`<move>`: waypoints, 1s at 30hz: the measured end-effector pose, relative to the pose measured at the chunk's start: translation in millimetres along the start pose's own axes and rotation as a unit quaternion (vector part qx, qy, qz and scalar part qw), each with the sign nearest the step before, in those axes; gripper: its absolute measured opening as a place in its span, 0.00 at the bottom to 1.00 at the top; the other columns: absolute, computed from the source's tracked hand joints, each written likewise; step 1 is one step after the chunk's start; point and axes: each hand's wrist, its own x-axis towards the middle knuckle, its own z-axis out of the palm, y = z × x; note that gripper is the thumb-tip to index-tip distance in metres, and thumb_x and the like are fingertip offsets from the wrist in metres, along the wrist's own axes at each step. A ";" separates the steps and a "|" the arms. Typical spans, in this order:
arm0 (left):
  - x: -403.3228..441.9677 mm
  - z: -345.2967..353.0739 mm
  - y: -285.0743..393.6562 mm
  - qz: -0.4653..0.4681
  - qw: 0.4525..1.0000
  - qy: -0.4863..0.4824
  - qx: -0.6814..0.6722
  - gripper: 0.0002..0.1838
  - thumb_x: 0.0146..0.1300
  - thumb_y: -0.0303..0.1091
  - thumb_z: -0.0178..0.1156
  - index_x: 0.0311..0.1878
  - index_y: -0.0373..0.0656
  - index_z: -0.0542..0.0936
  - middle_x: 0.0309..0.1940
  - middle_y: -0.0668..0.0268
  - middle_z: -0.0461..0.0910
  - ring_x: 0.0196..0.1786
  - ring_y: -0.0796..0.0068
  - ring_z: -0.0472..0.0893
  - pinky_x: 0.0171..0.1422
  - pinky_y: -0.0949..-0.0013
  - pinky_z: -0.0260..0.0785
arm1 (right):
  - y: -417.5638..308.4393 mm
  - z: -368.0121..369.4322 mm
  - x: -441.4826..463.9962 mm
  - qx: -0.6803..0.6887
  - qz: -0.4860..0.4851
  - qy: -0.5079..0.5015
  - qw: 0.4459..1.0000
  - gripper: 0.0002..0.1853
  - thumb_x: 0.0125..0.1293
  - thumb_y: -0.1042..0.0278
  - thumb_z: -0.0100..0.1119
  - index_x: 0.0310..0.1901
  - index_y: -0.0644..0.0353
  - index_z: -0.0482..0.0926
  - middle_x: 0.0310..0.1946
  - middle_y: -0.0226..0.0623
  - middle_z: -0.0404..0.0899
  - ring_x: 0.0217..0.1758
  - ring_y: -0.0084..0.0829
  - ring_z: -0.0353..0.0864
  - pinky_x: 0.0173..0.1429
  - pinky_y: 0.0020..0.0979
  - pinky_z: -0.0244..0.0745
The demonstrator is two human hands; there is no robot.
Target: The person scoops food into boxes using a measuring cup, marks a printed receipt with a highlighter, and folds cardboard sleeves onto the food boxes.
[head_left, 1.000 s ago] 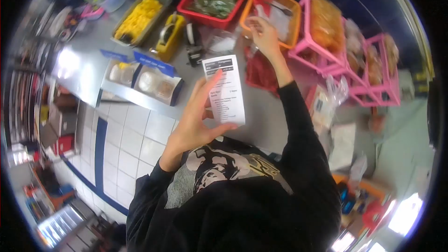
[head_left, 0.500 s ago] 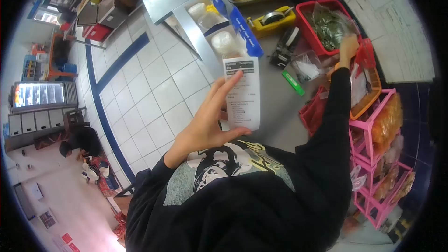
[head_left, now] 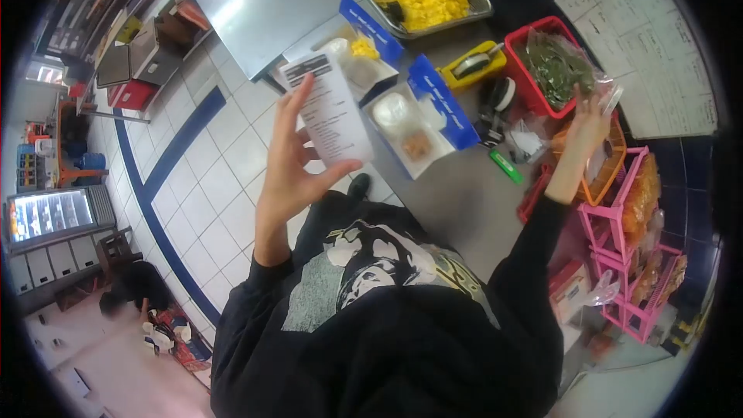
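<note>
My left hand [head_left: 290, 166] holds a printed paper receipt [head_left: 329, 112], its thumb at the lower edge and fingers along the left side. My right hand [head_left: 586, 139] is by the front corner of a red basket [head_left: 536, 101], above an orange basket [head_left: 611, 178]. Its fingers are bent at some shiny clear plastic [head_left: 611, 98]; what they hold is hard to make out. Inside the red basket lies a plastic bag with green contents [head_left: 553, 66]. Beyond the receipt stand two open boxes with blue lids: a nearer box [head_left: 429, 156] with a white wrapped round and a small brown portion, and a farther box [head_left: 379, 73] with something yellow.
A metal tray [head_left: 484, 8] of yellow food stands at the back. Nearby are a yellow tape dispenser [head_left: 472, 64], a black device [head_left: 495, 108] and a green cutter-like item [head_left: 506, 166]. Pink racks [head_left: 607, 220] stand right. A person [head_left: 143, 290] is far left.
My left hand has moved left with the receipt, uncovering the nearer box. My right hand has drawn back from the red basket towards me, and the view has shifted.
</note>
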 end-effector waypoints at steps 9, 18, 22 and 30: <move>46.3 -37.2 -9.1 0.021 0.992 -0.115 -0.041 0.60 0.40 0.22 0.79 0.76 0.41 0.52 0.69 0.57 0.56 0.68 0.58 0.68 0.54 0.62 0.83 | 106.4 113.0 -225.1 -0.419 -0.080 -0.227 0.875 0.09 0.65 0.75 0.61 0.46 0.63 0.80 0.38 0.45 0.84 0.38 0.40 0.86 0.44 0.33 0.79; 51.0 -23.1 0.5 0.019 0.986 -0.155 -0.058 0.59 0.41 0.21 0.78 0.76 0.42 0.53 0.70 0.57 0.54 0.68 0.56 0.68 0.55 0.60 0.83 | 136.1 115.5 -202.2 -0.546 0.130 -0.396 0.726 0.16 0.61 0.79 0.52 0.51 0.65 0.76 0.41 0.56 0.82 0.45 0.55 0.82 0.46 0.47 0.77; 47.6 -0.6 6.8 0.024 0.983 -0.170 -0.064 0.60 0.41 0.20 0.78 0.77 0.41 0.52 0.70 0.57 0.55 0.67 0.56 0.69 0.55 0.61 0.83 | 65.4 104.2 -220.2 -0.436 -0.051 -0.363 0.822 0.17 0.62 0.77 0.52 0.54 0.64 0.76 0.38 0.55 0.83 0.43 0.57 0.82 0.46 0.46 0.77; 11.3 114.2 34.2 0.025 0.966 -0.234 -0.105 0.60 0.40 0.20 0.78 0.76 0.40 0.52 0.68 0.59 0.57 0.66 0.61 0.71 0.56 0.62 0.82 | -101.6 -80.5 -208.2 -0.371 0.229 -0.301 0.848 0.16 0.64 0.78 0.52 0.53 0.60 0.79 0.43 0.46 0.83 0.38 0.30 0.87 0.41 0.30 0.79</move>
